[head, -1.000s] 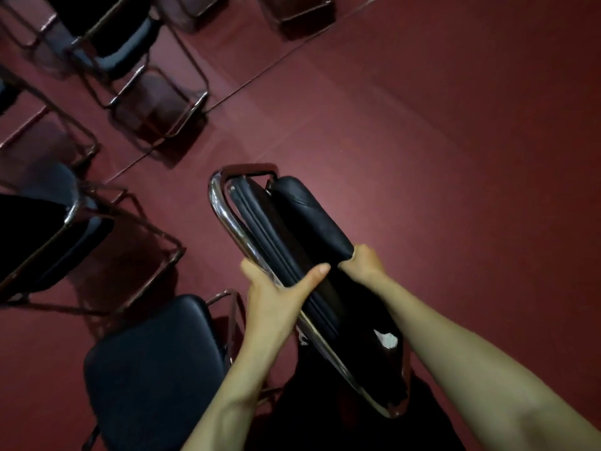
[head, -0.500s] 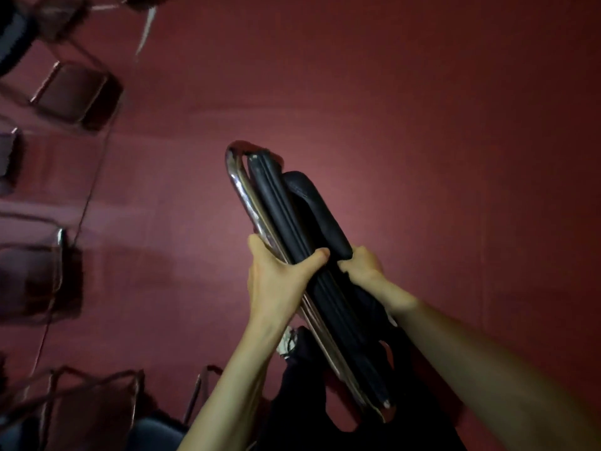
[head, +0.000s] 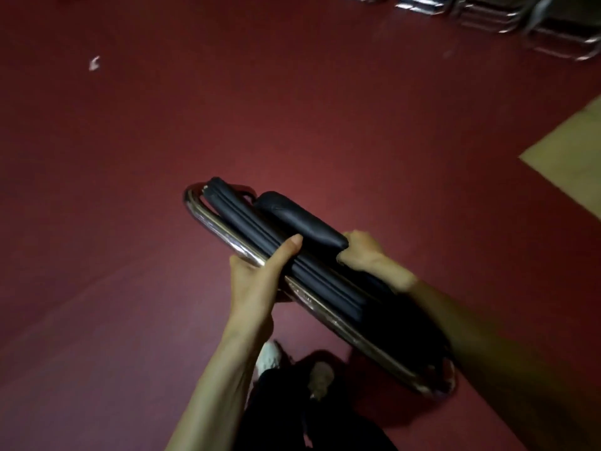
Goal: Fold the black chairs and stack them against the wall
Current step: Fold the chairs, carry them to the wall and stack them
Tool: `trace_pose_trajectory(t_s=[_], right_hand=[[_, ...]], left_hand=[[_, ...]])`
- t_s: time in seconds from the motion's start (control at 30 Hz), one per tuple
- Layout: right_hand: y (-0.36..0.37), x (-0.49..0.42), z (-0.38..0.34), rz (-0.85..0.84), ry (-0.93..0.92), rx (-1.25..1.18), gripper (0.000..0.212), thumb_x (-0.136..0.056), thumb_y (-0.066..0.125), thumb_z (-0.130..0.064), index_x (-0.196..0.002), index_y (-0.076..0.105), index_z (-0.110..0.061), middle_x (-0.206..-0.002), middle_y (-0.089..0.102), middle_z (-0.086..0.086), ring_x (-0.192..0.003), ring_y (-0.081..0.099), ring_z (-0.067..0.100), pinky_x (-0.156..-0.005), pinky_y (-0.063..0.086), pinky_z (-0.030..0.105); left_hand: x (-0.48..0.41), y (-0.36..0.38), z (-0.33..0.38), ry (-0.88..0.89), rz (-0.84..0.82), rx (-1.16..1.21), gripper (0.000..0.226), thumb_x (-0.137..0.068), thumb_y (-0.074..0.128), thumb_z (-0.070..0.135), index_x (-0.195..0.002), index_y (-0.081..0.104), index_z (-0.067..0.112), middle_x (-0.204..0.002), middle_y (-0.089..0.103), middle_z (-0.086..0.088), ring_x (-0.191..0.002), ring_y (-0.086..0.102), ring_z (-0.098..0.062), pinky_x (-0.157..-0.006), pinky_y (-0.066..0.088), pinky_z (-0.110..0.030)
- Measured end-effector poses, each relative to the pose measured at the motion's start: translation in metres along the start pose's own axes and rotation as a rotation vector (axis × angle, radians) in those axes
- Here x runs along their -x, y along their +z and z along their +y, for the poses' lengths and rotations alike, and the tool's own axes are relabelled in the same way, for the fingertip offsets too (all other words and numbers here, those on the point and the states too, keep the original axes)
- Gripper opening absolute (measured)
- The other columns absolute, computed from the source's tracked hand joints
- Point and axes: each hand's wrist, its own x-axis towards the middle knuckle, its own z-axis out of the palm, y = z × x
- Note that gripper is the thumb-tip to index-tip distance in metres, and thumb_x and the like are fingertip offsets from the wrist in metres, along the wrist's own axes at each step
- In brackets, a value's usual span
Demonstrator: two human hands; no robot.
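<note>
Now the open chairs seen a moment ago have left the view. A blurred row of chrome frames [head: 507, 17], probably chairs already stacked, shows well off at top right. The folded chair [head: 328, 281] stays shut flat, carried aslant above the red floor [head: 146, 157]. The left hand [head: 260, 278] clamps its chrome tube, thumb over the seat edge and fingers curled beneath. The right hand [head: 361, 252] grips by the back pad, fingers wrapped out of sight. Folding looks done; the carry remains.

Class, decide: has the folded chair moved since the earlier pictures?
Yes. The folded chair has left the standing chairs behind; stacked frames now show ahead, upper right.
</note>
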Motion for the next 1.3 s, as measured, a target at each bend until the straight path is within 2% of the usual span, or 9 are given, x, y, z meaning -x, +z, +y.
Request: trace_pose_trajectory(t_s=[0.1, 0.23, 0.37, 0.5, 0.63, 0.8, 0.9, 1.07, 1.3], right_hand=[[-0.076, -0.03, 0.024, 0.067, 0.048, 0.004, 0.028, -0.076, 0.065, -0.017, -0.104, 0.066, -0.02, -0.09, 0.064, 0.004, -0.083, 0.063, 0.023, -0.065, 0.044, 0.025], [-0.176, -0.083, 0.061, 0.157, 0.183, -0.022, 0.029, -0.076, 0.065, -0.018, -0.105, 0.065, -0.02, -0.088, 0.06, 0.001, -0.085, 0.062, 0.023, -0.066, 0.045, 0.024], [-0.263, -0.14, 0.1, 0.213, 0.31, -0.065, 0.032, -0.076, 0.061, -0.018, -0.107, 0.067, -0.014, -0.102, 0.069, 0.008, -0.093, 0.065, 0.024, -0.074, 0.051, 0.028], [-0.338, -0.187, 0.138, 0.262, 0.396, -0.14, 0.028, -0.08, 0.059, -0.015, -0.107, 0.066, -0.011, -0.102, 0.069, 0.011, -0.091, 0.066, 0.025, -0.076, 0.053, 0.032], [-0.405, -0.242, 0.181, 0.257, 0.466, -0.179, 0.027, -0.088, 0.055, -0.011, -0.112, 0.063, -0.002, -0.101, 0.067, 0.016, -0.09, 0.065, 0.027, -0.068, 0.05, 0.032], [-0.496, -0.337, 0.238, 0.18, 0.484, -0.192, 0.028, -0.097, 0.048, -0.018, -0.114, 0.062, -0.001, -0.115, 0.064, 0.018, -0.105, 0.063, 0.03, -0.081, 0.046, 0.032], [-0.551, -0.394, 0.256, 0.141, 0.465, -0.196, 0.028, -0.096, 0.049, -0.017, -0.114, 0.062, -0.001, -0.118, 0.063, 0.019, -0.107, 0.061, 0.028, -0.077, 0.04, 0.029], [-0.648, -0.499, 0.258, 0.131, 0.442, -0.107, 0.029, -0.093, 0.053, -0.018, -0.113, 0.063, 0.0, -0.117, 0.064, 0.022, -0.109, 0.061, 0.03, -0.075, 0.04, 0.029], [-0.782, -0.683, 0.23, 0.188, 0.449, -0.048, 0.028, -0.091, 0.049, -0.011, -0.112, 0.063, 0.001, -0.112, 0.065, 0.022, -0.103, 0.064, 0.031, -0.069, 0.039, 0.027]], left_hand=[[-0.046, 0.054, 0.035, 0.017, -0.148, 0.002, 0.038, -0.081, 0.075, 0.028, -0.103, 0.066, -0.002, -0.082, 0.072, -0.015, -0.061, 0.068, -0.017, -0.048, 0.051, -0.026], [-0.123, 0.136, 0.086, 0.009, -0.347, 0.015, 0.075, -0.069, 0.081, 0.044, -0.122, 0.055, -0.001, -0.105, 0.07, -0.021, -0.081, 0.072, -0.028, -0.055, 0.057, -0.034], [-0.198, 0.222, 0.147, -0.021, -0.598, 0.022, 0.038, -0.085, 0.071, 0.023, -0.112, 0.059, -0.001, -0.08, 0.073, -0.009, -0.066, 0.071, -0.016, -0.049, 0.054, -0.027], [-0.259, 0.306, 0.197, -0.055, -0.748, -0.003, 0.052, -0.086, 0.07, 0.021, -0.126, 0.049, -0.005, -0.086, 0.073, -0.014, -0.065, 0.072, -0.019, -0.053, 0.056, -0.029], [-0.319, 0.396, 0.234, -0.067, -0.88, -0.056, 0.048, -0.089, 0.068, 0.02, -0.121, 0.051, -0.012, -0.085, 0.073, -0.02, -0.061, 0.07, -0.021, -0.054, 0.055, -0.028], [-0.404, 0.517, 0.278, -0.094, -0.892, -0.075, 0.052, -0.088, 0.069, 0.019, -0.124, 0.047, -0.013, -0.094, 0.071, -0.025, -0.066, 0.071, -0.026, -0.056, 0.057, -0.032], [-0.453, 0.573, 0.31, -0.092, -0.899, -0.088, 0.036, -0.091, 0.063, 0.013, -0.113, 0.057, -0.015, -0.083, 0.071, -0.019, -0.058, 0.068, -0.017, -0.053, 0.055, -0.03], [-0.546, 0.646, 0.36, -0.113, -0.836, -0.036, 0.038, -0.089, 0.064, 0.013, -0.116, 0.056, -0.013, -0.089, 0.069, -0.02, -0.066, 0.069, -0.02, -0.051, 0.054, -0.029], [-0.723, 0.732, 0.442, -0.145, -0.784, 0.035, 0.024, -0.091, 0.064, 0.013, -0.106, 0.059, -0.004, -0.068, 0.07, -0.008, -0.051, 0.066, -0.018, -0.052, 0.057, -0.032]])
